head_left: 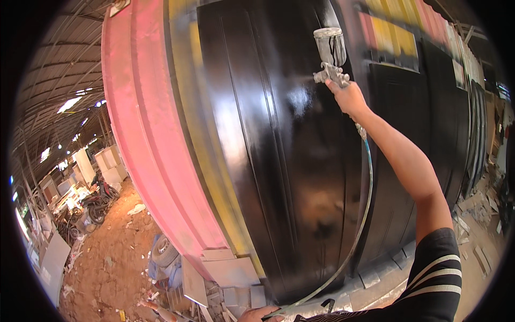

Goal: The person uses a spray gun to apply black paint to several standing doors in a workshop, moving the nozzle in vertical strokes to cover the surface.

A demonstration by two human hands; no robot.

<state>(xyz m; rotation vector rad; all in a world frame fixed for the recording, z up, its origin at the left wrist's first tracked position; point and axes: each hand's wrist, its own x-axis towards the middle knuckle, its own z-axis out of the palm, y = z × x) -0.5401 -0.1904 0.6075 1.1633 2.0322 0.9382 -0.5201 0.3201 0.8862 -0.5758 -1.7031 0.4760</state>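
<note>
Spray gun point(332, 59) with metal cup on top, raised high in right hand point(348, 97), which is clenched round the grip, nozzle pointing left at a glossy black door panel point(268, 161) that stands upright against a pink and yellow corrugated wall point(145, 139). Faint mist at the nozzle. Paint on the panel looks wet and shiny. Air hose point(365, 198) drops from the gun in a long loop down to left hand point(260, 314) at the bottom edge, fingers closed on the hose, hand only partly in view.

Risks, judged from this: hose loop hangs close in front of the wet panel, so slack or a swing could drag it across the finish and smear it. Gun held near the surface; lingering in one spot would likely cause runs or sags. Top-heavy cup tilted at arm's length could drip. Scrap boards point(225, 273) and rubble at the panel foot on the dirt floor point(118, 257) make footing poor, and dust may settle in wet paint.
</note>
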